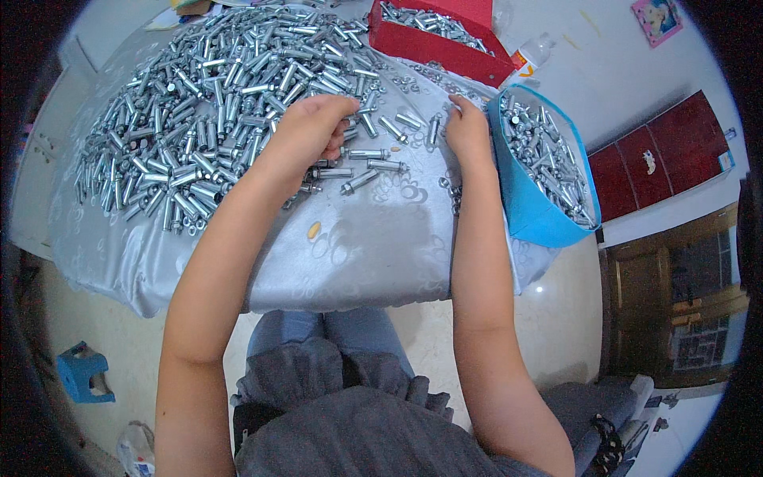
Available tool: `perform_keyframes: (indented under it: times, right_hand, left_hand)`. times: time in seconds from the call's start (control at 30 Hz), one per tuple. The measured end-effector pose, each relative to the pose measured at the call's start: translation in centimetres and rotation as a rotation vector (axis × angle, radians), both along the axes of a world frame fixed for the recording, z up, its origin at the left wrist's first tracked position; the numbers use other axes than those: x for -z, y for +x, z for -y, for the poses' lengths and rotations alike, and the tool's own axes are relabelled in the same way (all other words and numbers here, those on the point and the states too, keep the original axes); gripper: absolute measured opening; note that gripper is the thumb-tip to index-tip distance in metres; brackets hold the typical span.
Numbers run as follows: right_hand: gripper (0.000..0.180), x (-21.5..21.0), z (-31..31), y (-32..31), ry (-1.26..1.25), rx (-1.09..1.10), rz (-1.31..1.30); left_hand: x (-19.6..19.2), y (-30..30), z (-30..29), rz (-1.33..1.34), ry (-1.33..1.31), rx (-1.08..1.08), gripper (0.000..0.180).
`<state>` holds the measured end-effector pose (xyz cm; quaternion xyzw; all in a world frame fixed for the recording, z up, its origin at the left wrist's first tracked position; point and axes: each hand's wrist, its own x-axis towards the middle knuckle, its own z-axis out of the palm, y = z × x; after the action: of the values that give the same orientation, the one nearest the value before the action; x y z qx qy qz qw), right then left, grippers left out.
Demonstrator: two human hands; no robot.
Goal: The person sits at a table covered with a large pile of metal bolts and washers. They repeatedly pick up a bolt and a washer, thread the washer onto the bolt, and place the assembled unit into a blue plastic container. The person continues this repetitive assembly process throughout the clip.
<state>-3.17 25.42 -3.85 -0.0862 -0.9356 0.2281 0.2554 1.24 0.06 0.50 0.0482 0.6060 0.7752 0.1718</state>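
A large heap of silvery metal expansion bolts (230,87) covers the far left of the table. My left hand (314,131) is at the heap's right edge with its fingers curled in; whatever they hold, if anything, is hidden. Several loose expansion bolts (366,154) lie just right of it. My right hand (469,133) is closed, thumb and forefinger close together, beside small nuts and washers (409,84) strewn on the cloth. What lies between those fingertips is too small to make out. One upright-looking bolt (433,129) lies just left of this hand.
To the right of my right forearm stands a blue bin (528,203) full of bolts. A red box (445,49) with more bolts sits at the back, near a plastic bottle (534,54). The silvery tablecloth (381,262) hangs over the near edge, with a small yellow piece (313,230) on it.
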Motion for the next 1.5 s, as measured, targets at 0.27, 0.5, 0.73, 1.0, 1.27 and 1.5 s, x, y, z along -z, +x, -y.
perform_keyframes:
  times: [0.27,0.5,0.73,1.0,1.27,1.5]
  right_hand:
    - [0.024,0.5,1.5,-1.1,0.001,-0.118,-0.077]
    - [0.019,-0.7,1.2,-4.7,0.135,-0.128,0.102]
    - [0.019,-1.0,0.9,-6.5,0.213,-0.108,0.243]
    - [0.022,-1.2,1.1,-4.6,0.171,-0.051,0.182]
    - [0.018,-5.5,9.9,5.0,-1.131,-0.719,0.312]
    - [0.015,-3.8,11.0,5.7,-1.27,-0.697,0.234]
  left_hand:
    - [-0.1,-0.2,0.1,0.018,-0.053,-0.036,0.022]
    - [-0.3,-0.2,0.0,-0.003,-0.011,-0.032,0.022]
    - [0.3,-0.6,0.1,-0.007,-0.033,-0.022,0.019]
    - [0.9,-0.6,0.0,-0.034,0.011,-0.017,0.018]
    - [0.7,-0.4,0.0,-0.048,0.07,-0.068,0.016]
    - [0.1,0.2,0.3,-0.122,-0.035,-0.053,0.014]
